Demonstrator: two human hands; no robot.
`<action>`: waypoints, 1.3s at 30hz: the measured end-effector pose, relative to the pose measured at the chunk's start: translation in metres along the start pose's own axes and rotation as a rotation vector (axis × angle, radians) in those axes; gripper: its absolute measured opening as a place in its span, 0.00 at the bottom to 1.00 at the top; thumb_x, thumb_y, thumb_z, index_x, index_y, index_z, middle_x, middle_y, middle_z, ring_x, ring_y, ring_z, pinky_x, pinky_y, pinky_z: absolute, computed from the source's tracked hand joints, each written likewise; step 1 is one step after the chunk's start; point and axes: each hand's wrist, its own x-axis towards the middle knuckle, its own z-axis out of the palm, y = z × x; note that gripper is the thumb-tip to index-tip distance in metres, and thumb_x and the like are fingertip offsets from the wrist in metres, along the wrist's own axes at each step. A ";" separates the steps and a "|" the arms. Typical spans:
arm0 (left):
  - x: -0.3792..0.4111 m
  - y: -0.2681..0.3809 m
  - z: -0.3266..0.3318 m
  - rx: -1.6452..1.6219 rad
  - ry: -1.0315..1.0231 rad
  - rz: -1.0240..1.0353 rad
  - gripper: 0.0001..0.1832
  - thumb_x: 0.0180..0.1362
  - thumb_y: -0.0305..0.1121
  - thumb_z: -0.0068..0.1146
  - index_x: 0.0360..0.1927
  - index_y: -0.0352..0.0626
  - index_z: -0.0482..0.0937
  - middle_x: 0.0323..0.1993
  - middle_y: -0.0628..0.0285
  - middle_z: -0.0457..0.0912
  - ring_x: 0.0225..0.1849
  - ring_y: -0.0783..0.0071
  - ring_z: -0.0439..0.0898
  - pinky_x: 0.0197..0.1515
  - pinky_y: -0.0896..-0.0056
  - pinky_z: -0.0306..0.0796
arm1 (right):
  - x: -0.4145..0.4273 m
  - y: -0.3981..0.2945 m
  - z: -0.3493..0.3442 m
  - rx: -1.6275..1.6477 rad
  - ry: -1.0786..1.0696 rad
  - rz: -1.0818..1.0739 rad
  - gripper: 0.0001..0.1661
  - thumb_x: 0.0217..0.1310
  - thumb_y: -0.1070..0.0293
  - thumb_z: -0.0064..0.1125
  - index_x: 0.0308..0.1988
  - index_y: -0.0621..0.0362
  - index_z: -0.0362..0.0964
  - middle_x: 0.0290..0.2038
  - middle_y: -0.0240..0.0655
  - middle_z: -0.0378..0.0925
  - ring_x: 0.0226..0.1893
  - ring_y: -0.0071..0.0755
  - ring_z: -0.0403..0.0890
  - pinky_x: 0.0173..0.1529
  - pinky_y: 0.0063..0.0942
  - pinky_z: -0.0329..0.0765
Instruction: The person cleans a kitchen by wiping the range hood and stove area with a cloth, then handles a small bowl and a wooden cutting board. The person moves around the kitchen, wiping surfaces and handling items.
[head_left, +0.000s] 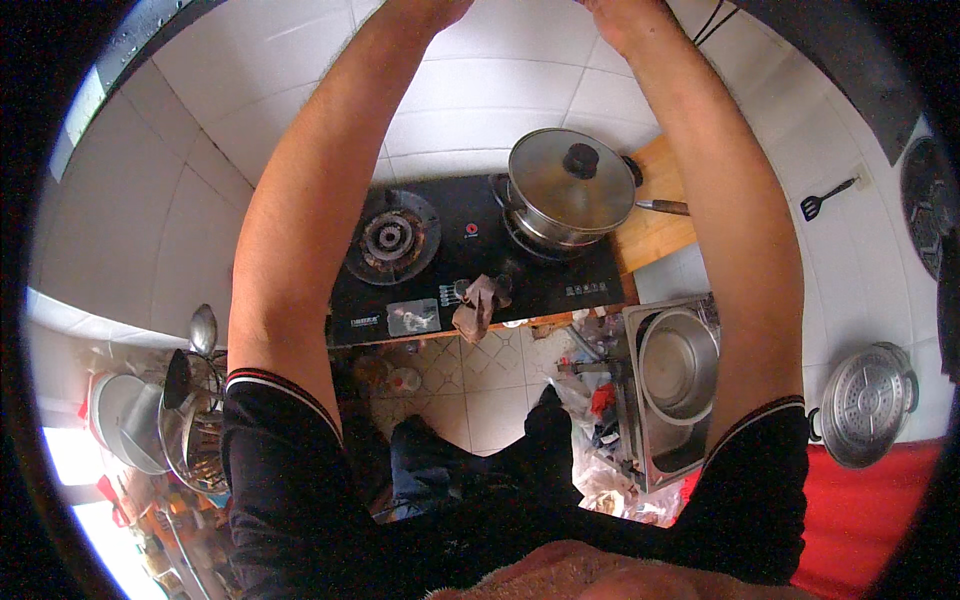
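Observation:
Both my forearms reach up and forward past the top edge, so my left hand and right hand are out of view beyond the wrists. Between the arms lies a black gas stove (480, 259). On its right burner stands a steel pot with a glass lid (555, 187) and a black knob. The left burner (391, 237) has nothing on it. A crumpled brown cloth (477, 311) hangs over the stove's front edge by the control knobs. A clear plastic piece (413, 317) lies to the cloth's left.
A wooden board (656, 214) with a handled utensil lies right of the stove. The steel sink (637, 420) holds a metal basin (671, 367). A black slotted spatula (825, 199) and a steamer tray (866, 405) hang at right. Bowls and utensils (191, 420) crowd the left.

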 end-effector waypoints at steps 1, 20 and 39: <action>0.002 -0.004 -0.003 -0.004 0.012 0.017 0.20 0.66 0.49 0.56 0.54 0.48 0.77 0.52 0.68 0.80 0.52 0.75 0.74 0.57 0.64 0.66 | -0.001 -0.001 0.001 -0.005 0.008 -0.008 0.43 0.54 0.42 0.69 0.62 0.51 0.64 0.56 0.32 0.70 0.53 0.36 0.68 0.50 0.37 0.72; 0.008 -0.008 0.040 0.256 0.245 0.411 0.16 0.67 0.29 0.54 0.57 0.36 0.73 0.52 0.59 0.79 0.54 0.67 0.74 0.57 0.68 0.68 | 0.029 0.018 -0.051 0.313 -0.284 0.014 0.24 0.67 0.50 0.56 0.56 0.49 0.68 0.55 0.33 0.71 0.49 0.41 0.74 0.52 0.46 0.76; -0.003 0.001 0.037 0.296 0.317 0.338 0.19 0.61 0.28 0.62 0.55 0.34 0.75 0.49 0.55 0.82 0.50 0.65 0.78 0.53 0.64 0.72 | 0.016 0.013 -0.012 0.243 -0.150 0.003 0.18 0.65 0.55 0.63 0.51 0.46 0.73 0.48 0.26 0.78 0.45 0.30 0.78 0.40 0.32 0.75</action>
